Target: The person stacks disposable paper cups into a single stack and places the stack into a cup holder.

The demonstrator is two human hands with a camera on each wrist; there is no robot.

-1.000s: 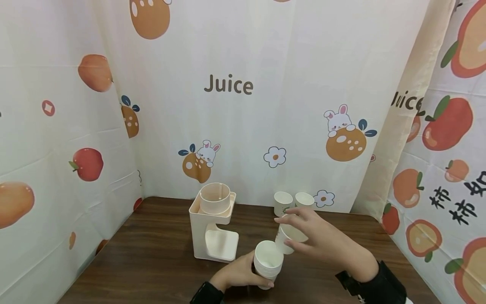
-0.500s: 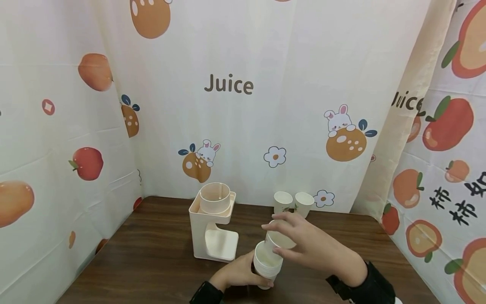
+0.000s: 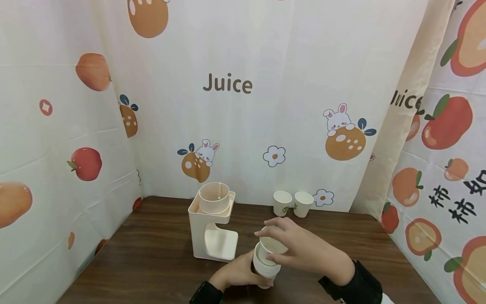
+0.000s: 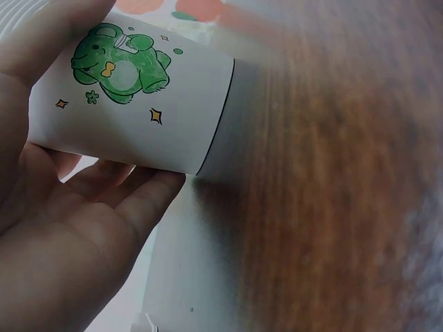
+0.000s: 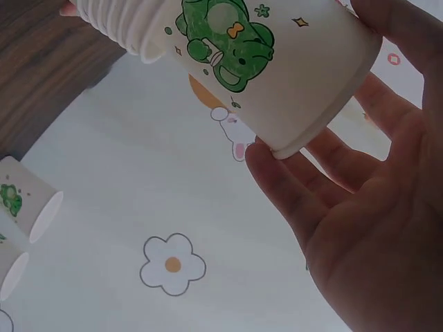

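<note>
My left hand (image 3: 239, 270) grips a stack of white paper cups (image 3: 265, 270) from its left side. In the left wrist view a green cartoon bear shows on the outside of the stack's lowest cup (image 4: 159, 104), with thumb and fingers around it. My right hand (image 3: 300, 247) pinches a single paper cup (image 5: 297, 76) near its rim, thumb on one side and fingers on the other. That cup's lower part sits in the mouth of the stack in the head view. Stacked rims (image 5: 121, 28) show at its base in the right wrist view.
A cream cup dispenser (image 3: 212, 221) with a round tube on top stands left of the hands. Two paper cups (image 3: 282, 203) stand upright at the back of the dark wooden table (image 3: 152, 253). A printed curtain (image 3: 243, 126) hangs behind.
My right hand has moved left and down, bringing its cup from beside the two back cups into the mouth of the stack. My left hand holds the stack in nearly the same place.
</note>
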